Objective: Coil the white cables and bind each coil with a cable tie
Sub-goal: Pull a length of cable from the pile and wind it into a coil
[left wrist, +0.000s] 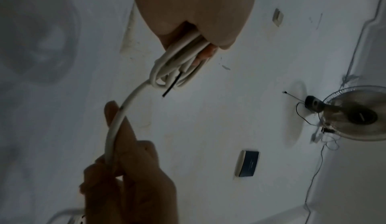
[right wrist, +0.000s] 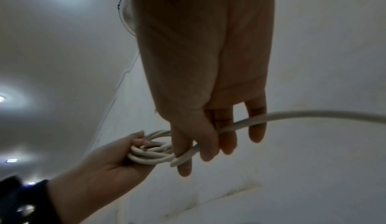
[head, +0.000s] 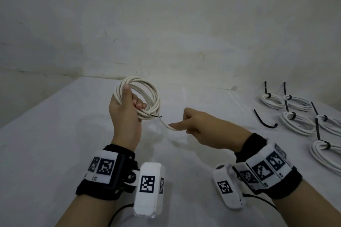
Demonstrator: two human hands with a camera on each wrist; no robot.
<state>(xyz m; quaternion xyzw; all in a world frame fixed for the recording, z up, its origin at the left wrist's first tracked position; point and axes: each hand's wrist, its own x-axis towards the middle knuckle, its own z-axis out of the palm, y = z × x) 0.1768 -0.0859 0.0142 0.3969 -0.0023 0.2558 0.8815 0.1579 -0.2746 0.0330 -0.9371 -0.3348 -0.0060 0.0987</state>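
My left hand [head: 129, 105] is raised above the table and grips a coil of white cable [head: 147, 94], fingers curled through its loops. A short black core end [head: 156, 115] sticks out of the coil at its lower right. The cable's loose tail [head: 166, 125] runs from the coil down to my right hand [head: 184, 123], which pinches it with the index finger stretched along it. In the left wrist view the coil [left wrist: 177, 65] hangs from my palm and the tail [left wrist: 117, 123] curves to the right hand [left wrist: 129, 169]. In the right wrist view the tail [right wrist: 303, 114] crosses my fingers [right wrist: 208, 145].
Several white coils [head: 295, 121] bound with black cable ties lie at the table's right side. One loose black cable tie [head: 263, 121] lies just left of them. The table [head: 55, 134] has a white cover and meets a wall behind. A fan [left wrist: 355, 115] hangs on the wall.
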